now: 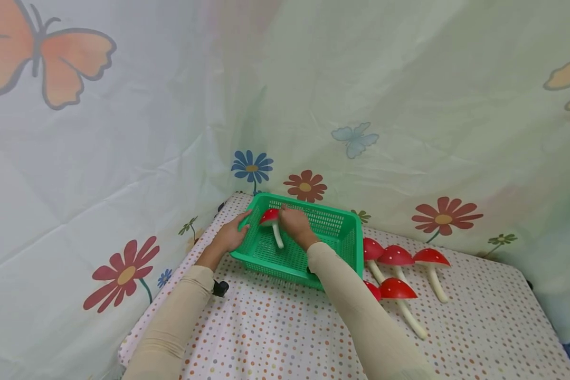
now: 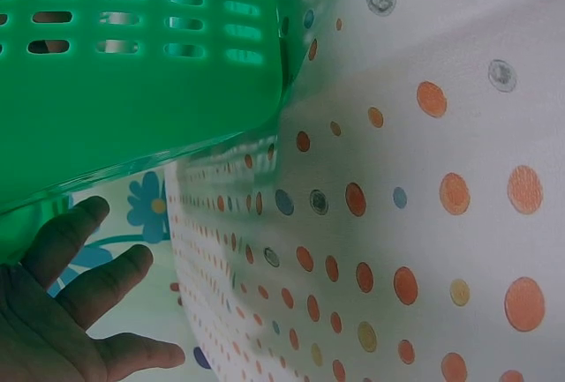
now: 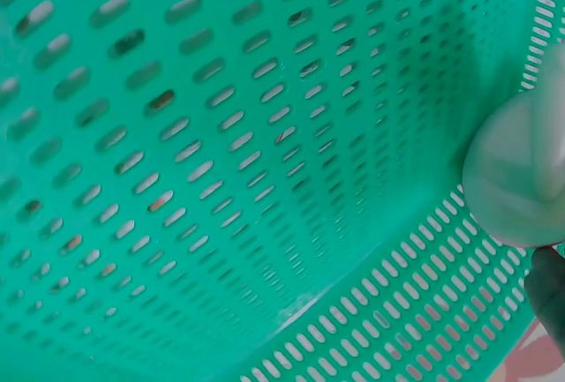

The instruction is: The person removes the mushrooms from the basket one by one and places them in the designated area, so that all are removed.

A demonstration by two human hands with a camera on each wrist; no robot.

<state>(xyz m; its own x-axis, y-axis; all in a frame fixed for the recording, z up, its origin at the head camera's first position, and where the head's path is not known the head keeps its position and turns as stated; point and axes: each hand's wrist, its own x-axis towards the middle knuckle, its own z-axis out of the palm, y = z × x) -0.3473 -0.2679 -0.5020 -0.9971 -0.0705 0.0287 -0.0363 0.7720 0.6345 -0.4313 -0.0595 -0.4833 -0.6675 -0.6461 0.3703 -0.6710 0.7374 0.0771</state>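
A green plastic basket (image 1: 285, 268) with slotted walls stands on the table in front of me. In it is a toy mushroom (image 1: 269, 216) with a white-dotted red cap and a pale stem. My right hand (image 1: 294, 224) reaches inside the basket and pinches the cap's edge. The right wrist view catches the pale underside of the cap (image 3: 512, 175) and a fingertip (image 3: 549, 289) at its rim. At the basket's left side is my left hand (image 1: 231, 236), its fingers (image 2: 110, 285) spread and fairly straight beside the wall.
Several more red-capped toy mushrooms (image 1: 396, 288) lie right of the basket, some partly behind it and my right sleeve. A dotted cloth (image 1: 484, 316) covers the table. Fabric walls (image 1: 408, 158) printed with flowers and butterflies rise behind and to the left.
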